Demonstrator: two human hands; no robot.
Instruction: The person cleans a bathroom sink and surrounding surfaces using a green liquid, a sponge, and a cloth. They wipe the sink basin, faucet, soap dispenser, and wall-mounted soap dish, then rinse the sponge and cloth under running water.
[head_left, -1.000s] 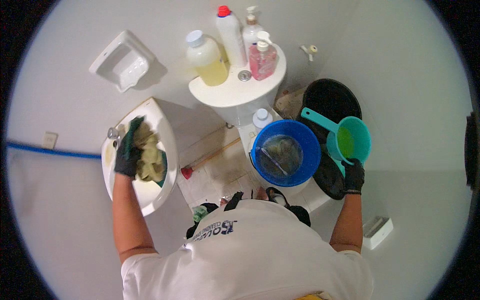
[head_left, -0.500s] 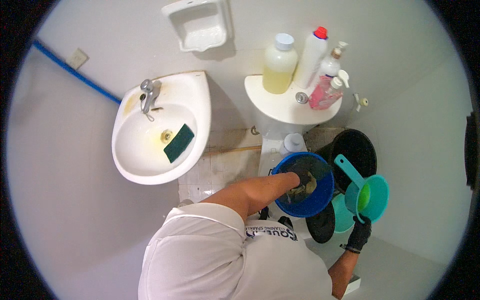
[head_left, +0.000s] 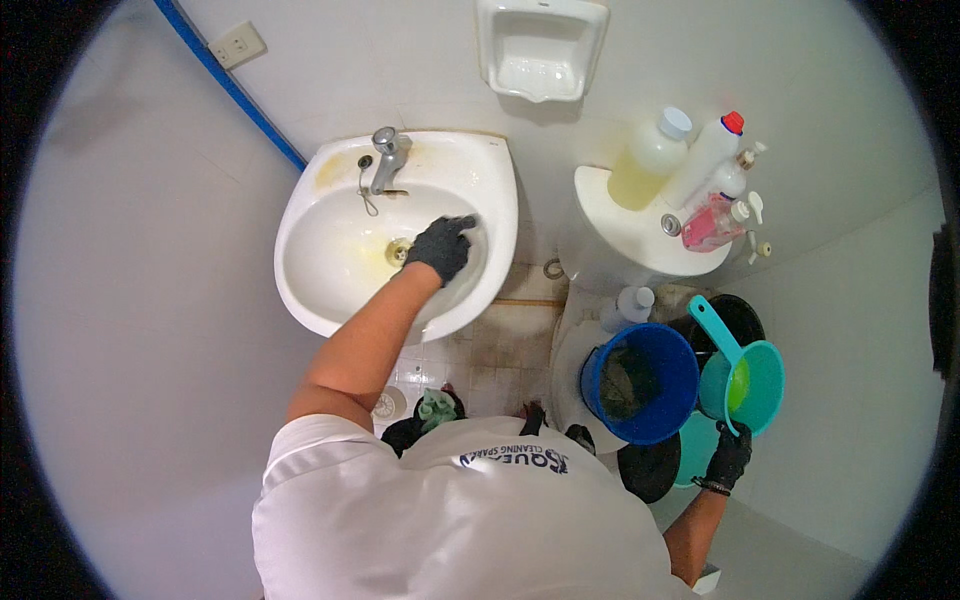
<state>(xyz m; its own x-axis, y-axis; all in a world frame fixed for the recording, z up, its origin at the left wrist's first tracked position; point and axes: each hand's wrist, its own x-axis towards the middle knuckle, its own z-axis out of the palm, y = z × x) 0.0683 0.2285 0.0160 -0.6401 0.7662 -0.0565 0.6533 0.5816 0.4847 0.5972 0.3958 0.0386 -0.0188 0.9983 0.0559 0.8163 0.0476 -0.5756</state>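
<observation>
My left hand, in a dark glove, is inside the white sink, just right of the drain. Its fingers look curled, and whatever lies under or in them is hidden; the green scouring pad is out of sight. My right hand, also gloved, grips the lower rim of a teal dipper with something bright green inside. The dipper's handle points up and left. Left of it stands a blue bucket holding murky water and a pale cloth-like thing.
Several bottles, among them a large jug and a pink pump bottle, stand on the toilet tank. A black bucket and teal basin crowd the right. A faucet rises behind the sink bowl.
My left hand has left the blue bucket and moved left into the sink, where the green pad lay in view before. The view has swung left. My right hand keeps its hold.
</observation>
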